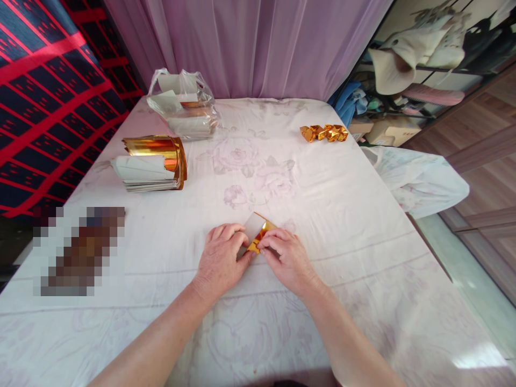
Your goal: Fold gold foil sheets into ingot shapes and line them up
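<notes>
Between my two hands lies a small sheet of gold foil paper, grey-white on one face and shiny gold where it is folded over. My left hand grips its left side, thumb at the near edge. The fingers of my right hand pinch the gold fold on the right. Both hands rest low over the cloth-covered table. Parts of the paper are hidden under the fingers.
At the left stands a stack of gold foil paper, with a clear plastic bag of more sheets behind. Folded gold pieces lie in a row at the back right. A white bag hangs beside the table. A blurred patch covers something at left.
</notes>
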